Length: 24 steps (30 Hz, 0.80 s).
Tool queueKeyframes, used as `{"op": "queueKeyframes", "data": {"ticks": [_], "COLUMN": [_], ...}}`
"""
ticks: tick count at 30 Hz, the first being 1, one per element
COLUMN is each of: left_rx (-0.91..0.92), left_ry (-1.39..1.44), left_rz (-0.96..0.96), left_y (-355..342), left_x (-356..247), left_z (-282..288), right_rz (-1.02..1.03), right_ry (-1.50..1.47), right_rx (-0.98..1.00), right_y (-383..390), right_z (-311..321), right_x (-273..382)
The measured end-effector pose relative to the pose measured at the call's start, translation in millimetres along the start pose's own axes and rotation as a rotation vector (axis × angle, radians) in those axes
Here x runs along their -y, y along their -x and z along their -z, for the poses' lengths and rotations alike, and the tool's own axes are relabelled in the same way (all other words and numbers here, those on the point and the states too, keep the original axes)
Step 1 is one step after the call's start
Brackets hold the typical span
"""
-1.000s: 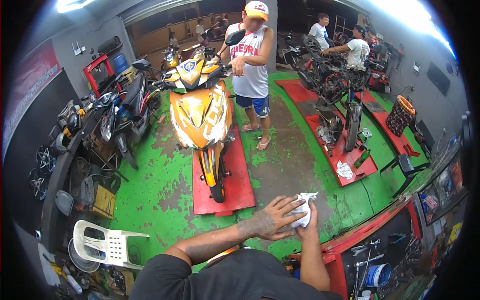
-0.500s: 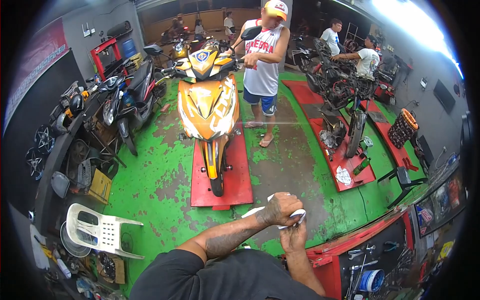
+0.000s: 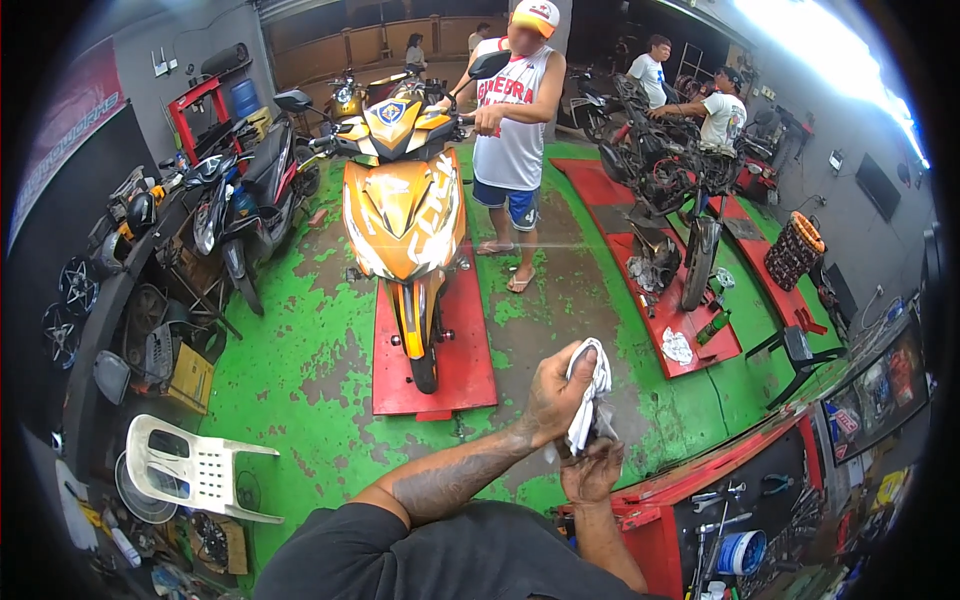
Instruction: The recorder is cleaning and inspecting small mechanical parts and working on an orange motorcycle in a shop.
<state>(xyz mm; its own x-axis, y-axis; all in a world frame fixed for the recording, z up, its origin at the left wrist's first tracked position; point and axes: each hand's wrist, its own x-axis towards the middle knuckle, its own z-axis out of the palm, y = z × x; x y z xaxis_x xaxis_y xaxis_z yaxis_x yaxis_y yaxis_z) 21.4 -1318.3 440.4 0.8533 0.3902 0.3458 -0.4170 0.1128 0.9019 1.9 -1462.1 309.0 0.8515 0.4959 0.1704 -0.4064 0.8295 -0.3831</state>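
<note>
My left hand (image 3: 562,395) is raised in front of me, thumb and fingers closed on a bunched white cloth (image 3: 592,380) with dark smudges on its lower part. Just below, my right hand (image 3: 590,470) has its fingers curled at the cloth's lower end, touching it. Dark grime shows on both hands. Beyond them an orange and white scooter (image 3: 400,215) stands upright on a red platform (image 3: 465,370). A person (image 3: 515,130) in a white jersey, blue shorts and cap stands beside it, a hand at the handlebar.
Parked scooters (image 3: 250,205) and a cluttered counter (image 3: 118,290) line the left; a white plastic chair (image 3: 185,460) is at lower left. On the right are a stripped motorcycle (image 3: 655,190) with two people (image 3: 720,120), a black stool (image 3: 795,355) and a red tool cabinet (image 3: 665,535) with tools.
My left hand has risen and turned, lifting the bunched cloth above my right hand. My right hand stays low. The person by the scooter has shifted slightly left since half a second ago.
</note>
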Motion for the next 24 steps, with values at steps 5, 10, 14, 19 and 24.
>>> {"op": "queueKeyframes", "data": {"ticks": [5, 10, 14, 19, 24], "left_rx": [0.655, 1.010, 1.027, 1.079, 1.110], "left_ry": [-0.402, -0.805, -0.884, -0.706, -0.397], "left_rz": [-0.471, -0.258, -0.021, -0.001, 0.082], "left_y": [9, 45, 47, 48, 41], "left_x": [5, 20, 0, -51, -78], "left_z": [3, 14, 10, 4, 0], "right_rz": [-0.319, -0.507, -0.471, -0.509, -0.191], "right_ry": [1.459, 1.766, 1.910, 1.751, 1.649], "right_rx": [0.364, 0.567, 0.540, 0.467, 0.599], "right_y": [11, -9, -4, 6, 8], "right_z": [-1, -80, -88, -107, -105], "right_x": [56, 77, 79, 110, 119]}}
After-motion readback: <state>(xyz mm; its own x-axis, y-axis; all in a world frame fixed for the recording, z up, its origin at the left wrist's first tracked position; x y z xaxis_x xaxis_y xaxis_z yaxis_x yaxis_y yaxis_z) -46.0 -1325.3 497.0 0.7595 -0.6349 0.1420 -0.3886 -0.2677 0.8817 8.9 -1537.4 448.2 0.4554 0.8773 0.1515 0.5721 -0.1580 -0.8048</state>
